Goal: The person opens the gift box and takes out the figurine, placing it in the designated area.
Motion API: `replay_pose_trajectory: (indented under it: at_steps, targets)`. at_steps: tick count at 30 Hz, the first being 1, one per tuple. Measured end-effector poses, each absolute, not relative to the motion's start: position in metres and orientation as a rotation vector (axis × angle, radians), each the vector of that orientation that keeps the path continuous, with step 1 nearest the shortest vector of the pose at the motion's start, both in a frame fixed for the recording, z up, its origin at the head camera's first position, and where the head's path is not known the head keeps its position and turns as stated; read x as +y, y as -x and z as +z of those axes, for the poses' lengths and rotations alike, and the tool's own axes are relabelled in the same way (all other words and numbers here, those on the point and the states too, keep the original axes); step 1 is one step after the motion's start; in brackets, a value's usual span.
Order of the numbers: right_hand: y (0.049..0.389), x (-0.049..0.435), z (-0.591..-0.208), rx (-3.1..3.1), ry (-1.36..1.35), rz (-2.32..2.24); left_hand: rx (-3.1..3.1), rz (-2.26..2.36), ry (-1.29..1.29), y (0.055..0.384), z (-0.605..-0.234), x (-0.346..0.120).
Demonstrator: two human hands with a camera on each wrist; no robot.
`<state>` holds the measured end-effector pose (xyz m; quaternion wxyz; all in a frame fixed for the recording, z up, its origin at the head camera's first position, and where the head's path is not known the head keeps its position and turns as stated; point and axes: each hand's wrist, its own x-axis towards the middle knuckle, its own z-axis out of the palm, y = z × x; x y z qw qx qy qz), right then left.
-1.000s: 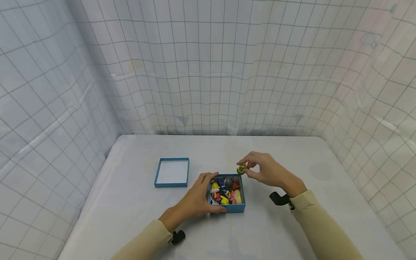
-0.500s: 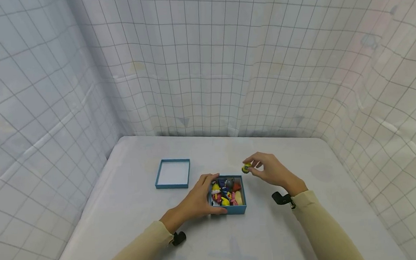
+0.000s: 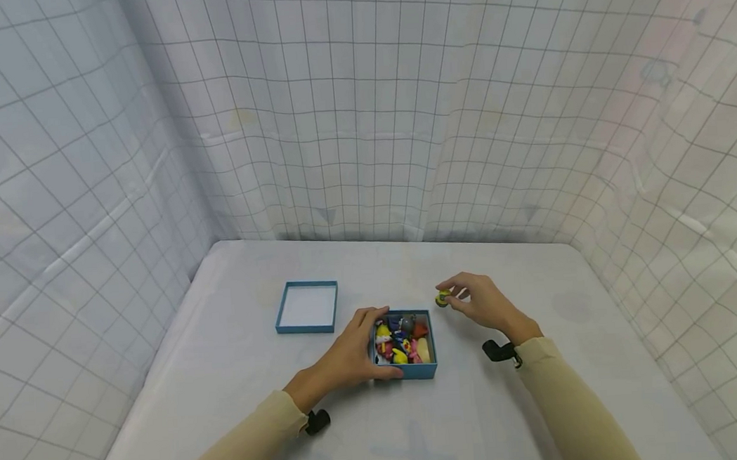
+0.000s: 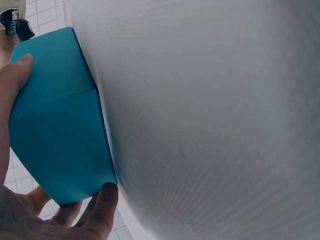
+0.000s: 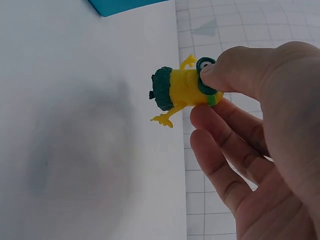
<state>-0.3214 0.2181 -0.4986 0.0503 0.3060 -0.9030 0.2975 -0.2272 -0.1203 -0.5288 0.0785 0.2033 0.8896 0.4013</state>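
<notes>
My left hand (image 3: 352,352) grips a blue box (image 3: 420,371) by its left side, thumb on the near wall and fingers at the far corner. In the left wrist view the box (image 4: 60,145) shows its plain teal walls. Small toy figures (image 3: 403,340) in yellow, pink, blue, grey and red fill it. To the right of the box, my right hand (image 3: 483,304) pinches a yellow minion figurine (image 5: 185,87) between thumb and fingers. The figurine has goggles, a dark green skirt and spread arms. It hangs over the table, skirt end pointing away from the palm.
A shallow blue lid (image 3: 306,307) with a white inside lies at the back left on the white table (image 3: 251,378). White grid-patterned curtains (image 3: 362,118) enclose the table at the back and both sides.
My right hand has moved right, away from the box's far right corner, with the minion figurine still pinched. My left hand keeps its grip on the box.
</notes>
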Motion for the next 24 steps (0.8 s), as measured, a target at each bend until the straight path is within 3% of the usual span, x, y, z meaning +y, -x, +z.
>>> replay_pose_trajectory:
  at_steps: [24]
  targets:
    - [0.332,0.214,-0.516,-2.848,-0.828,0.919,2.668,1.186,-0.607,0.228,-0.531,-0.121]
